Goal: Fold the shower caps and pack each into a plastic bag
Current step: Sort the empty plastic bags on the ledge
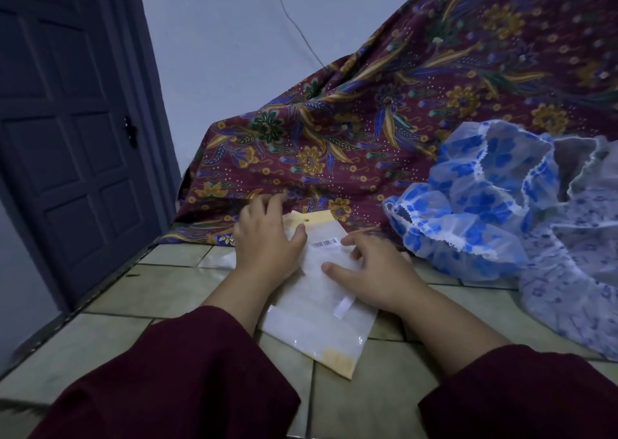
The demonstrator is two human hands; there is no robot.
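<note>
A clear plastic bag [317, 318] with a yellow header, a barcode sticker and a white filling lies flat on the tiled floor in front of me. My left hand [267, 241] presses down on its upper left part, fingers spread toward the yellow header. My right hand [371, 271] rests on its right side, thumb and fingers flat on the plastic. To the right lies a heap of loose shower caps: a blue-flowered one [478, 197] with a lacy white edge, and a paler lilac one [575, 278] beside it.
A maroon batik cloth [401, 104] drapes over something bulky behind the bag. A dark panelled door [67, 137] stands at the left, against a pale wall. Another bit of clear plastic [217, 261] lies under my left hand's side.
</note>
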